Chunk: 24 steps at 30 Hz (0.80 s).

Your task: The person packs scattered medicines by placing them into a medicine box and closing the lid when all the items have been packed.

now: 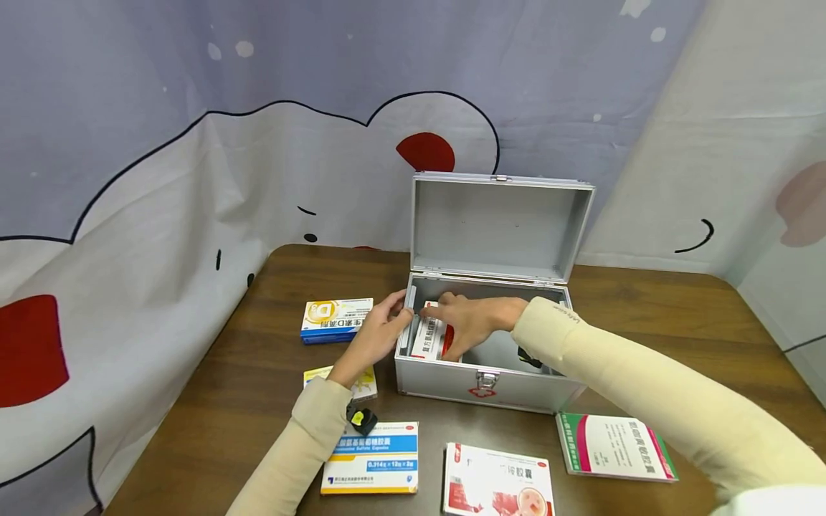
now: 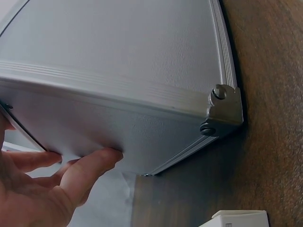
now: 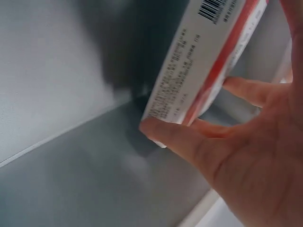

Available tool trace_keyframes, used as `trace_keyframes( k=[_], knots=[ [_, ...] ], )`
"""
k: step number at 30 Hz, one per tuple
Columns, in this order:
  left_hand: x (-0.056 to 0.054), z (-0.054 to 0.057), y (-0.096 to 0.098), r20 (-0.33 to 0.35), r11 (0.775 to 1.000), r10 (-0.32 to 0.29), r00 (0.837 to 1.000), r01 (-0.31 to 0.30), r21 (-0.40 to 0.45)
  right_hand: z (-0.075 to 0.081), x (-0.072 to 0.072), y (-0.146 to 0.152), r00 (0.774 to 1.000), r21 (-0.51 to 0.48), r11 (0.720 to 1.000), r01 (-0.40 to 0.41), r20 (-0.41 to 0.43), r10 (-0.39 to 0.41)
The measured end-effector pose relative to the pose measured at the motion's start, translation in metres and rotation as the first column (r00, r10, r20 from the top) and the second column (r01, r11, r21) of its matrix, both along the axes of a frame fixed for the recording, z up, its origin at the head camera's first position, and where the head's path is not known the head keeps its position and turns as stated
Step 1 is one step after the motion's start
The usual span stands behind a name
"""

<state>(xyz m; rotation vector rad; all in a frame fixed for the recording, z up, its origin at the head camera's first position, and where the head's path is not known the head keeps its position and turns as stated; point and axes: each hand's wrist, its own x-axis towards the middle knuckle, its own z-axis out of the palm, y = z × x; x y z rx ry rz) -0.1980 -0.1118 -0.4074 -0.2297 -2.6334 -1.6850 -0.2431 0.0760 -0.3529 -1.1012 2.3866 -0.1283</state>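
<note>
An aluminium case (image 1: 439, 380) stands with its lid (image 1: 497, 229) raised, a red cross mark below its front latch. Inside, at the left end, my right hand (image 1: 477, 322) grips a white medicine box with a red band (image 1: 427, 337) between thumb and fingers. The right wrist view shows the barcode and fine print on this medicine box (image 3: 189, 61), tilted close to the case's inner wall. My left hand (image 1: 381, 330) holds the case's left rim. In the left wrist view, its thumb (image 2: 92, 168) presses the outer side wall.
Left of the case lie a blue-and-white vitamin D box (image 1: 335, 319) and a yellow box (image 1: 366, 387) partly under the left arm. In front are a blue-white-yellow capsule box (image 1: 371, 466), a white-and-red box (image 1: 497, 476) and a green-and-white box (image 1: 619, 448). A patterned curtain (image 1: 323, 172) hangs behind the table.
</note>
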Motion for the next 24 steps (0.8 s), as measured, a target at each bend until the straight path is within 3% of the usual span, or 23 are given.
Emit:
trace_keyframes(
  k=[9, 16, 24],
  knots=[
    [0.000, -0.001, -0.002, -0.002, 1.000, -0.005, 1.000, 0.005, -0.026, -0.017, -0.002, -0.012, 1.000, 0.060, 0.998, -0.016, -0.026, 0.017],
    [0.000, 0.002, -0.003, 0.002, 0.999, 0.014, 1.000, -0.014, -0.031, -0.022, -0.004, -0.015, 0.997, 0.026, 0.998, -0.055, -0.052, 0.056],
    [-0.001, 0.000, -0.002, 0.011, 1.000, -0.005, 1.000, 0.005, -0.017, -0.029, -0.003, -0.016, 0.998, 0.000, 0.999, -0.053, -0.022, 0.053]
  ],
)
